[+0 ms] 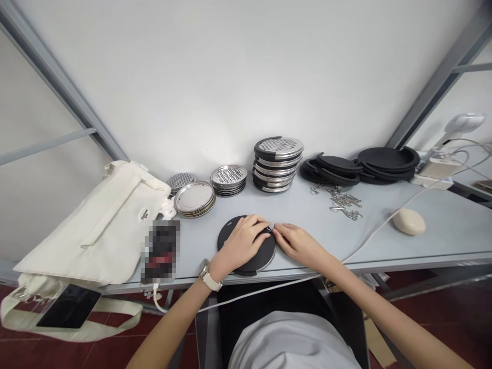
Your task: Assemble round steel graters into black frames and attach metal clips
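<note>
A black round disc (pixel 246 264) with a thin metal rim along one side lies flat near the table's front edge. My left hand (pixel 246 238) rests over its top, fingers bent, with thumb and index finger closing at the disc's right edge. A small shiny metal clasp (pixel 269 229) shows there between my two hands, mostly hidden by fingertips. My right hand (pixel 294 241) is pinched at that same spot, its fingers pressed together on the small metal piece. Loose metal clasps (pixel 344 202) lie in a pile to the right, beyond my right hand.
Behind stand a tall stack of round graters (pixel 279 164), metal grater plates (pixel 228 177), plain metal discs (pixel 195 198) and black round holders (pixel 336 166). A white bag (pixel 103 225) and blurred phone (pixel 159 251) are left. A white cable (pixel 374 230) passes a beige mouse (pixel 409 221).
</note>
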Motion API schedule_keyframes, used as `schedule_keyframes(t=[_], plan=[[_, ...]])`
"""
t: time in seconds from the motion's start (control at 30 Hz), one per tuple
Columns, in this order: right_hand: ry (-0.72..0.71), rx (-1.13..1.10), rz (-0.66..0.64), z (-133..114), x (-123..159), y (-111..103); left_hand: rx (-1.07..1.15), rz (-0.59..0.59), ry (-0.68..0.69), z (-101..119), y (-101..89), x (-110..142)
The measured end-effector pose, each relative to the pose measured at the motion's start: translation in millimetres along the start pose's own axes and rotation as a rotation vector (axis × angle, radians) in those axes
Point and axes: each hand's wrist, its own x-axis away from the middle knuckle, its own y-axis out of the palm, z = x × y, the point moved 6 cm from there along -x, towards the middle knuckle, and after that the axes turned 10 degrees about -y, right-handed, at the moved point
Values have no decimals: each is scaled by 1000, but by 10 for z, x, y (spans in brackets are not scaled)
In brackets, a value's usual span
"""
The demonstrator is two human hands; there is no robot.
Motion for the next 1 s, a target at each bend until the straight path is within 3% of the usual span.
schedule_keyframes(t=[0.27,1.0], plan=[[33,-20,48,-1,18,-53,-12,-5,10,12,-1,-2],[12,13,-16,7,0,6,-1,-7,-10,-6,18,-4]])
